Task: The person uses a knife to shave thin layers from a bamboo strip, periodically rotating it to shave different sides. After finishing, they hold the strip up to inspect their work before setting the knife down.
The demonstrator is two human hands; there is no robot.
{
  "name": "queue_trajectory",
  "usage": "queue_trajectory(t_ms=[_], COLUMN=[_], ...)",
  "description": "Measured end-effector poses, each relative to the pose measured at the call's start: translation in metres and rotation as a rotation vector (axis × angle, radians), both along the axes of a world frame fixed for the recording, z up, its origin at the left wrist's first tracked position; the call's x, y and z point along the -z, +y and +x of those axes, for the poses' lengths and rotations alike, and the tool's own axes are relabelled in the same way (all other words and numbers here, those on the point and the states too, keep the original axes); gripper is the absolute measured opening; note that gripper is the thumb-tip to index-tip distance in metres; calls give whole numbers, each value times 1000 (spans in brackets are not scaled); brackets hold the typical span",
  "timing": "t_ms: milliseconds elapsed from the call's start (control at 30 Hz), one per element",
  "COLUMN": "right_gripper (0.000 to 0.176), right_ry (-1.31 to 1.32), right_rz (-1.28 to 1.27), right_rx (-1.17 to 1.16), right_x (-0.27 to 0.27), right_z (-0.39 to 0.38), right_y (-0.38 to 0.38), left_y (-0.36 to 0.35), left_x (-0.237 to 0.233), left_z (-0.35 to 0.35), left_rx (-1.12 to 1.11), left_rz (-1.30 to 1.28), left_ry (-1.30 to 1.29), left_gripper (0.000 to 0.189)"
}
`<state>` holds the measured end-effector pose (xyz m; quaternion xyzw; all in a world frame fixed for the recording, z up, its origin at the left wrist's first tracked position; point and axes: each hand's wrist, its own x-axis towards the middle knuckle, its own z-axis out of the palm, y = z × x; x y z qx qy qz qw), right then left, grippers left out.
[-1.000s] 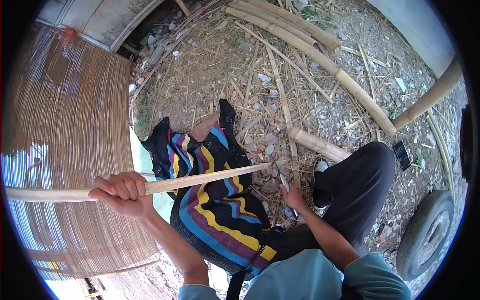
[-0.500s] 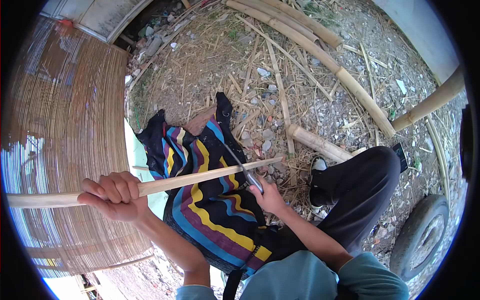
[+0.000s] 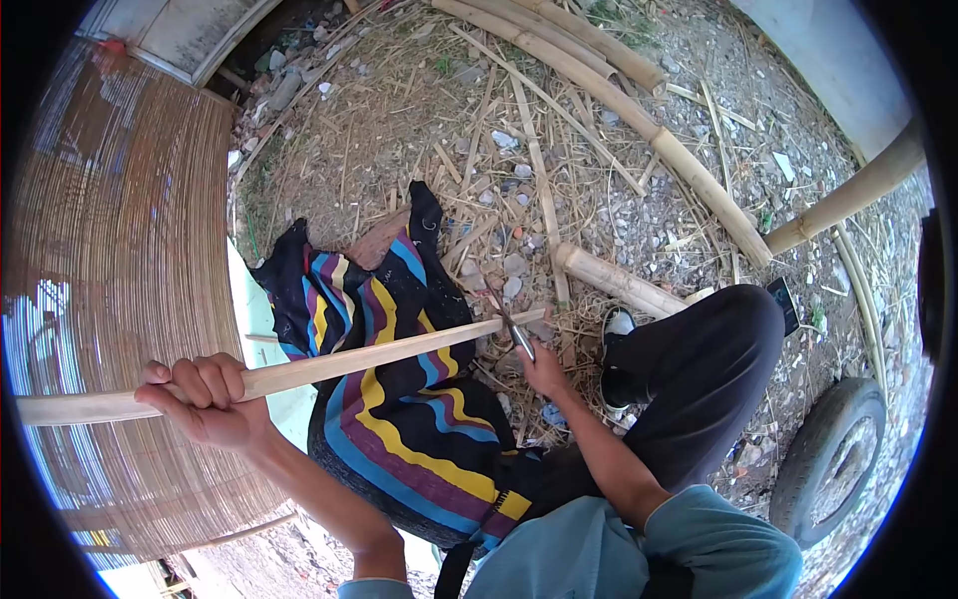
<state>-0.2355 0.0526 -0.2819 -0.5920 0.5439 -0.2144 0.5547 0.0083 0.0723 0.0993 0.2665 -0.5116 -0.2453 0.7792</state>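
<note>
The bamboo strip (image 3: 379, 351) stretches from your left hand (image 3: 205, 399), whose fingers wrap around it in front of the slatted screen (image 3: 130, 250), over the striped cloth (image 3: 419, 469) to a tip just beyond your right fingers. There your right hand (image 3: 544, 371) grips a knife (image 3: 522, 339), blade crossing the strip near that tip; a bamboo pole (image 3: 624, 282) lies beyond those fingers. A firm left hold, shallow blade angle and light, even strokes should serve best, with your left fingers well clear of the edge.
</note>
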Motion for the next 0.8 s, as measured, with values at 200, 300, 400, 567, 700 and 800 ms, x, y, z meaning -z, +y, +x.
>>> queue_trajectory(t_ms=[200, 300, 400, 567, 700, 800], right_gripper=[58, 57, 51, 49, 52, 53], right_ry=[429, 377, 166, 239, 253, 118], right_rz=[310, 222, 141, 226, 239, 170], right_rx=[48, 39, 125, 66, -22, 1], right_x=[104, 105, 83, 113, 85, 77], right_z=[-47, -42, -13, -43, -44, -15], right_y=[-3, 27, 19, 9, -2, -1], left_y=[-6, -2, -10, -21, -31, -36], left_x=[-6, -6, -7, -13, -16, -15], left_z=[-7, -11, -10, -28, -44, -45], left_rx=[-260, -322, -348, -589, -855, -1019], left_rz=[70, 100, 71, 98, 170, 200], left_ry=[54, 93, 98, 120, 107, 80], left_gripper=[32, 29, 27, 26, 29, 30])
